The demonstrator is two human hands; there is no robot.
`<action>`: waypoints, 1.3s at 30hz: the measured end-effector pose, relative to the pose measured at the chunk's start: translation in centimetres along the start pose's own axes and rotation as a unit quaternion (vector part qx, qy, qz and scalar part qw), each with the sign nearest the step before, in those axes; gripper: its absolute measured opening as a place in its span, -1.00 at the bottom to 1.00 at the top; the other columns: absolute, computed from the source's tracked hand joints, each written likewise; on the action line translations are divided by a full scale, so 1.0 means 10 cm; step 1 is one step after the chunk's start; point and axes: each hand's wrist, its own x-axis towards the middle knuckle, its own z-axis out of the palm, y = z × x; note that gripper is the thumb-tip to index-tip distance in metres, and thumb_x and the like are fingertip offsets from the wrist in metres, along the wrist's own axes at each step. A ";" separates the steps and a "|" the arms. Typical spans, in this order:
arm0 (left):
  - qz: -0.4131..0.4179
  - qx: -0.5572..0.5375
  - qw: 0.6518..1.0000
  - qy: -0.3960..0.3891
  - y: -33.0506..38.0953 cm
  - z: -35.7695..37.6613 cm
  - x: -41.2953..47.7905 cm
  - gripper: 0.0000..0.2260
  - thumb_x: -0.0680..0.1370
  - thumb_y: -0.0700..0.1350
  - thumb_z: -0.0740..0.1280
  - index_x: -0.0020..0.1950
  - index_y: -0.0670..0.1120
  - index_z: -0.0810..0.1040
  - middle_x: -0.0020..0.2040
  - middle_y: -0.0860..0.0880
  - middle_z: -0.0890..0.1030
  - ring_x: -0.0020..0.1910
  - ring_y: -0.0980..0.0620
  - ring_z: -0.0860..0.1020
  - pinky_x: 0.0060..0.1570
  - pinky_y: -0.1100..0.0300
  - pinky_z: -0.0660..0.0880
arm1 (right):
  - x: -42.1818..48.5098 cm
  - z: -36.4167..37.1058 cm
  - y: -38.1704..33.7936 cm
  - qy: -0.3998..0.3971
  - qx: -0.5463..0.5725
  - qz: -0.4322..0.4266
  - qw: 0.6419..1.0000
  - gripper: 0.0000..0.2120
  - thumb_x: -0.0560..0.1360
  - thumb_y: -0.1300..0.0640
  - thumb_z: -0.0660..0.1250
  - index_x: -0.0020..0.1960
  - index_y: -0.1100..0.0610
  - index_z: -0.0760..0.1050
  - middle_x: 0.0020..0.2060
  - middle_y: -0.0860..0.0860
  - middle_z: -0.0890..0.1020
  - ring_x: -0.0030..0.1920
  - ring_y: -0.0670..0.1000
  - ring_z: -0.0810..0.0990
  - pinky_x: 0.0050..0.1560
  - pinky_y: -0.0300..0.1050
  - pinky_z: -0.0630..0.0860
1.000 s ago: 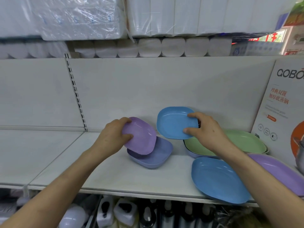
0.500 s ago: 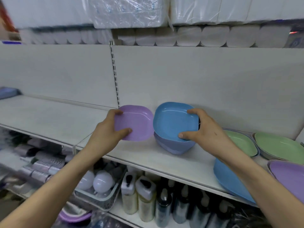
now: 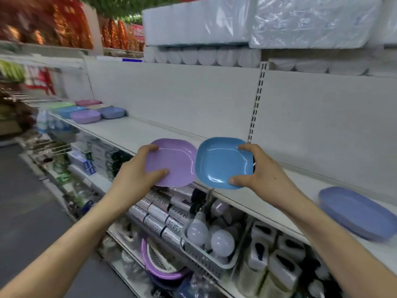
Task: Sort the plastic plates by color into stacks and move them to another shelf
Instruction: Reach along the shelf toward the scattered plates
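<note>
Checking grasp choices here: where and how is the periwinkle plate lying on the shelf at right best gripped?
By its near rim, from the aisle side. The periwinkle plate lies flat near the front edge of the shelf, so a thumb-over, fingers-under grip on that raised rim probably suits, as the right hand pinches the blue plate.

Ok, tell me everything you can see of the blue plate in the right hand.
The blue plate is squarish with rounded corners and a shallow raised rim, glossy like plastic, empty. It hangs before the shelf edge, tilted, hollow facing the camera. The right hand holds it, thumb on the lower rim, fingers over the upper right corner. Its left edge sits beside the purple plate; contact is unclear.
</note>
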 end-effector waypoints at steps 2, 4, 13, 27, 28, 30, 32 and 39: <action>-0.016 0.016 1.000 0.021 -0.37 -0.44 0.06 -0.44 0.51 0.05 0.49 0.46 0.16 0.37 0.33 0.03 0.52 0.29 -0.06 0.50 0.10 0.06 0.37 | 0.20 0.43 -0.33 -0.020 0.007 -0.024 0.999 -0.24 0.38 0.02 0.58 0.47 -0.17 0.29 0.24 -0.16 0.41 0.23 -0.03 0.44 0.11 -0.09 0.37; -0.040 0.031 0.998 0.044 -0.73 -0.89 0.08 -0.43 0.52 0.04 0.49 0.48 0.15 0.37 0.36 0.01 0.52 0.27 -0.08 0.51 0.09 0.06 0.38 | 0.39 0.85 -0.64 -0.043 0.012 -0.046 0.998 -0.23 0.39 0.01 0.58 0.48 -0.17 0.27 0.25 -0.16 0.40 0.23 -0.03 0.44 0.10 -0.08 0.36; -0.120 0.068 0.982 0.128 -2.13 -2.50 -0.01 -0.45 0.49 0.04 0.51 0.42 0.24 0.38 0.31 0.06 0.53 0.18 -0.05 0.52 0.09 0.03 0.46 | 1.06 2.68 -1.92 -0.157 0.066 -0.137 0.976 -0.22 0.37 0.02 0.56 0.47 -0.23 0.25 0.29 -0.13 0.46 0.09 -0.11 0.53 -0.02 -0.18 0.48; -0.198 0.091 0.951 0.218 -4.07 -3.68 0.59 -0.47 0.50 0.04 0.51 0.40 0.27 0.39 0.25 0.20 0.51 0.18 0.06 0.50 -0.04 0.39 0.37 | 2.51 4.99 -3.19 -0.233 0.094 -0.218 0.943 -0.22 0.34 -0.03 0.56 0.44 -0.30 0.25 0.29 -0.21 0.43 0.15 -0.10 0.54 0.08 -0.06 0.53; -0.202 0.095 0.948 0.225 -4.19 -3.78 0.67 -0.47 0.50 0.04 0.52 0.40 0.26 0.39 0.26 0.20 0.51 0.19 0.06 0.49 -0.02 0.36 0.38 | 2.65 5.15 -3.31 -0.237 0.096 -0.225 0.940 -0.23 0.35 -0.02 0.55 0.44 -0.30 0.25 0.29 -0.20 0.43 0.09 -0.14 0.55 -0.02 -0.12 0.53; -0.212 0.098 0.943 0.238 -4.43 -4.01 0.87 -0.47 0.50 0.02 0.52 0.40 0.25 0.40 0.27 0.21 0.51 0.23 0.05 0.49 0.04 0.23 0.40 | 2.94 5.48 -3.58 -0.252 0.104 -0.237 0.933 -0.23 0.37 -0.01 0.55 0.45 -0.29 0.25 0.30 -0.18 0.42 0.04 -0.15 0.55 -0.13 -0.19 0.51; -0.219 0.109 0.936 0.252 -4.64 -4.24 1.08 -0.47 0.50 0.03 0.52 0.40 0.25 0.40 0.26 0.22 0.51 0.23 0.06 0.48 0.07 0.16 0.38 | 3.22 5.78 -3.82 -0.258 0.110 -0.254 0.926 -0.22 0.36 -0.02 0.56 0.46 -0.27 0.25 0.32 -0.18 0.42 0.11 -0.11 0.52 -0.06 -0.17 0.51; -0.237 0.125 0.923 0.275 -5.42 -4.80 1.62 -0.49 0.49 0.04 0.51 0.37 0.29 0.40 0.26 0.24 0.51 0.21 0.10 0.49 0.04 0.21 0.40 | 3.94 6.74 -4.40 -0.290 0.119 -0.266 0.912 -0.22 0.37 -0.01 0.57 0.46 -0.25 0.27 0.26 -0.19 0.42 0.14 -0.08 0.52 -0.06 -0.16 0.46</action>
